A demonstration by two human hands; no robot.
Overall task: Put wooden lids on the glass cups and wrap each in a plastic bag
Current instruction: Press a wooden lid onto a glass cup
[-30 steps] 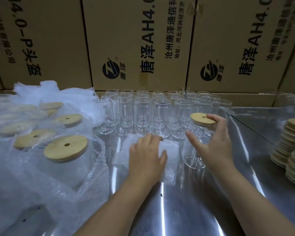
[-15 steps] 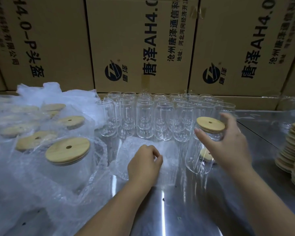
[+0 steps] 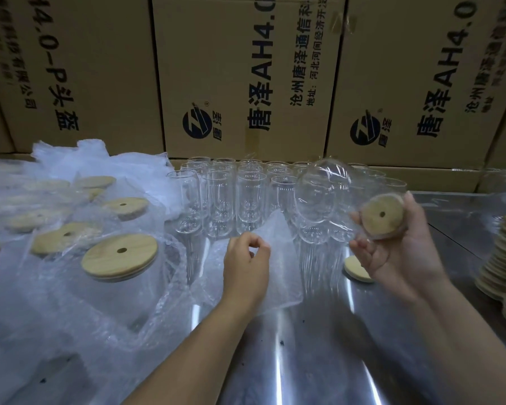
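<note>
Cup, lid on, was upright on the bench half a sec ago; now lifted and tipped on its side, base pointing away, lid toward the camera. Right hand grip wraps the lid end. Left hand, just left of and below that grip, pinches the bag edge, raised off the bench. Judgement: lidding done, bagging starts; bag mouth needs opening. Spare lid lies under the right grip; bare cups behind; wrapped ones far left.
</note>
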